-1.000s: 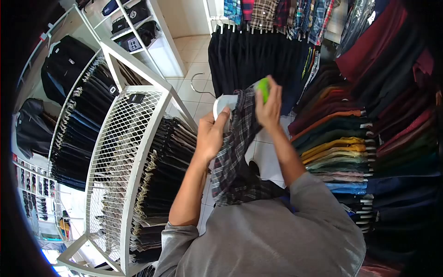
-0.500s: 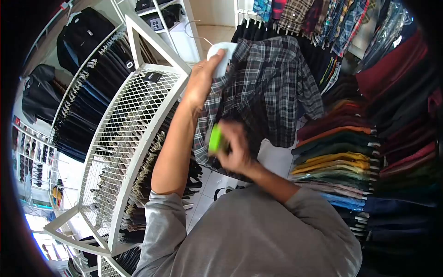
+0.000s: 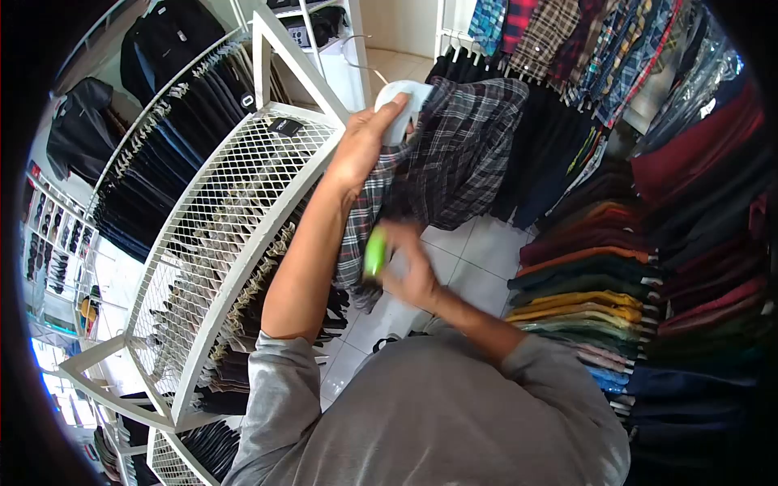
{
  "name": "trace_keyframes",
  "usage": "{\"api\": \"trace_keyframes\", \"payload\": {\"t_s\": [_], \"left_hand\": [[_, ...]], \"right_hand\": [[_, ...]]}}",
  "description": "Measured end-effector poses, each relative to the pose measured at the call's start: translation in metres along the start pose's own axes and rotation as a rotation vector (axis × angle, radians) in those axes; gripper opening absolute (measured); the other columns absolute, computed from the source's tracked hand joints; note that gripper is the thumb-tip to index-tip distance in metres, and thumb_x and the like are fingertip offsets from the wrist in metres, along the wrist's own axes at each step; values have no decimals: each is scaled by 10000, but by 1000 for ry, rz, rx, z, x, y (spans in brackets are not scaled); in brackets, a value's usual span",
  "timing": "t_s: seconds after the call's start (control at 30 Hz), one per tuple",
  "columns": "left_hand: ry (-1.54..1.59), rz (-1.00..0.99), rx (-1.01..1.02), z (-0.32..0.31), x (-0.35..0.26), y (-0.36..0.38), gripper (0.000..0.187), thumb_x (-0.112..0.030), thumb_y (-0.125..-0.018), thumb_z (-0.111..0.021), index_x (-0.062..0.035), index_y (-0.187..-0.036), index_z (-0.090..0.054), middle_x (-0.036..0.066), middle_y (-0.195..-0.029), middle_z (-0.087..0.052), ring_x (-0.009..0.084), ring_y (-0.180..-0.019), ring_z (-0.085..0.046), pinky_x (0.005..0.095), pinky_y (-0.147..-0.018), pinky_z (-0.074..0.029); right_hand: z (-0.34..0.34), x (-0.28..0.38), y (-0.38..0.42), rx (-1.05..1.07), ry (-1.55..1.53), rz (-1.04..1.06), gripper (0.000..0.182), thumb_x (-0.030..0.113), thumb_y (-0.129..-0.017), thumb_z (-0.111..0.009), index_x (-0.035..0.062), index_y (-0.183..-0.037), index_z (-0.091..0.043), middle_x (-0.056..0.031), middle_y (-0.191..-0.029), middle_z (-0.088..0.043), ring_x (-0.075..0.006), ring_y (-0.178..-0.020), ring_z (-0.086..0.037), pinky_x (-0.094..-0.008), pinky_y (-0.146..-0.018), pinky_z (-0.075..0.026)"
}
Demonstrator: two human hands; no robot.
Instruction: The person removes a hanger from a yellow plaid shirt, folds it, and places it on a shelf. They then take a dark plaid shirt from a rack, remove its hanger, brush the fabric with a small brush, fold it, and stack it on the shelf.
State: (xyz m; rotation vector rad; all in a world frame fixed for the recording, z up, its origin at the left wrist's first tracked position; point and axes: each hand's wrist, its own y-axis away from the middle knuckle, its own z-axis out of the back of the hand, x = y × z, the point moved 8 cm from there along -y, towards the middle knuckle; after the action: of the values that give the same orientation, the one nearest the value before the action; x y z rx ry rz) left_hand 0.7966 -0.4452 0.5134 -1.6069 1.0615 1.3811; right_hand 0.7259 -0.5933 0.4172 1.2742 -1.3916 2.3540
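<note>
My left hand (image 3: pixel 365 150) is raised and closed around the white hanger (image 3: pixel 397 101), whose metal hook points up and away to the left. From the hanger droops a dark plaid shirt (image 3: pixel 470 138) with grey, white and reddish lines. Lower down, my right hand (image 3: pixel 413 267) is smeared by motion. It grips a small bright green object (image 3: pixel 375 253), whose kind cannot be made out, beside the shirt's left part.
Close on my left stands a white mesh-topped rack (image 3: pixel 243 174) with trousers hanging under it. Folded stacks of coloured clothes (image 3: pixel 583 300) line the right side. More plaid shirts (image 3: pixel 551 40) hang at the back, above tiled floor (image 3: pixel 454 251).
The shirt's body has swung up and narrowed, exposing more floor under it. Hanger and left hand sit slightly right and lower in view; the right hand stays near the shirt with the green object.
</note>
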Motion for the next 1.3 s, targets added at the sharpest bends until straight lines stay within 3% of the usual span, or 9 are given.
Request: {"api": "trace_keyframes", "payload": {"t_s": [0.07,0.1,0.33,0.47,0.63,0.73,0.83,1.1,1.3], "left_hand": [[87,-22,-58,18,4,-6,413,-428,-981,-609,-42,-870,-705,-4,-806,-669,70,-741,-571,216,-715,-435],[129,-10,-85,26,5,-6,414,-434,-979,-608,-48,-863,-706,-5,-800,-666,71,-742,-568,215,-712,-431],[115,40,-69,25,28,4,445,-469,-968,-609,-57,-830,-706,0,-798,-660,59,-701,-530,210,-671,-403],[191,76,-170,18,23,35,412,-409,-985,-603,-9,-1011,-699,14,-893,-697,79,-765,-599,229,-760,-469],[282,120,-227,32,30,61,390,-412,-995,-586,-39,-963,-695,-11,-866,-669,75,-728,-567,230,-724,-449],[44,83,-192,40,46,59,439,-453,-1000,-565,-54,-885,-708,-26,-799,-637,58,-688,-499,235,-637,-370],[0,86,-68,30,60,62,424,-442,-1001,-574,-57,-879,-705,-36,-789,-629,51,-699,-499,221,-664,-374],[-68,82,-85,37,68,87,419,-386,-1010,-588,-39,-790,-672,-46,-682,-572,39,-613,-453,233,-575,-337],[-297,-71,11,15,41,100,234,-211,-964,-671,17,-928,-709,-13,-724,-626,51,-664,-514,240,-611,-420]], "right_hand": [[-42,7,56,455,-86,26,735,-23,-742,-769,139,-1419,-532,-125,-1291,-523,-322,-1215,-551,-441,-1043,-482],[-44,20,59,420,-71,102,765,-14,-720,-785,139,-1425,-529,-117,-1298,-510,-303,-1211,-561,-447,-1039,-495],[7,18,-32,-93,381,538,577,168,-788,-805,63,-1318,-602,-139,-1251,-558,-326,-1124,-590,-435,-938,-500],[76,-12,-98,-433,716,383,784,192,-819,-819,-56,-1463,-447,-233,-1255,-496,-360,-1088,-557,-417,-925,-493],[173,-46,-112,-748,735,70,625,157,-893,-747,50,-1459,-505,-200,-1198,-581,-341,-1062,-591,-402,-895,-496],[133,0,-92,-623,595,207,651,174,-871,-770,25,-1448,-509,-208,-1199,-588,-358,-1056,-603,-417,-907,-497],[58,35,-68,-90,641,551,622,264,-790,-851,-6,-1302,-624,-219,-1229,-580,-359,-1073,-596,-434,-935,-497],[197,-75,-66,-673,866,-98,511,192,-904,-747,45,-1370,-600,-172,-1093,-592,-294,-952,-622,-405,-832,-519],[92,2,-66,-310,484,72,548,177,-853,-790,38,-1353,-615,-164,-1095,-600,-299,-976,-625,-380,-860,-510]]}}
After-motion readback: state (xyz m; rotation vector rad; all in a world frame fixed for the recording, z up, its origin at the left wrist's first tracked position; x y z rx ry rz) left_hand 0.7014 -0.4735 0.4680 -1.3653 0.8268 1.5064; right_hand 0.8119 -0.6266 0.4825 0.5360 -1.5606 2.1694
